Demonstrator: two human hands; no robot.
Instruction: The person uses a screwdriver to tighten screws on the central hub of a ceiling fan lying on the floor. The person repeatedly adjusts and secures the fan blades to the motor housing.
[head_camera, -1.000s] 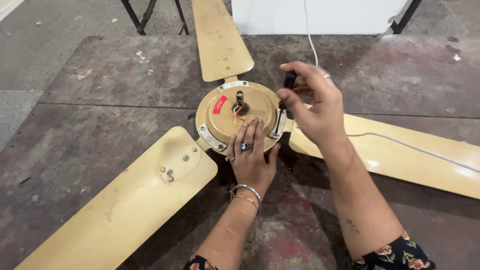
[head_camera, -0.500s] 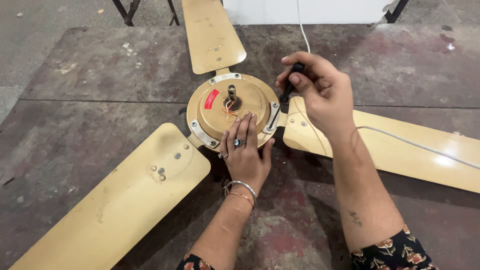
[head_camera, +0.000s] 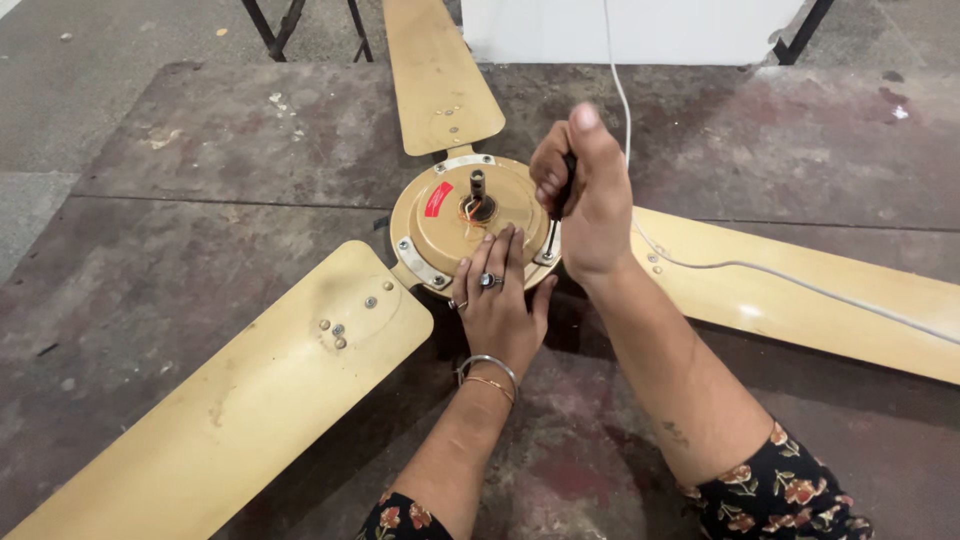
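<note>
Stained floor (head_camera: 200, 180): our left hand (head_camera: 495, 300) spread flat on fan hub (head_camera: 450, 225); right hand (head_camera: 585, 195) fisted round dark handle (head_camera: 567, 185); 3 blades.

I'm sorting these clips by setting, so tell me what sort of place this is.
Probably a repair workshop floor: a cream ceiling fan lies dismantled on stained bare concrete, a white cord trails across it, and black metal legs stand behind.
</note>
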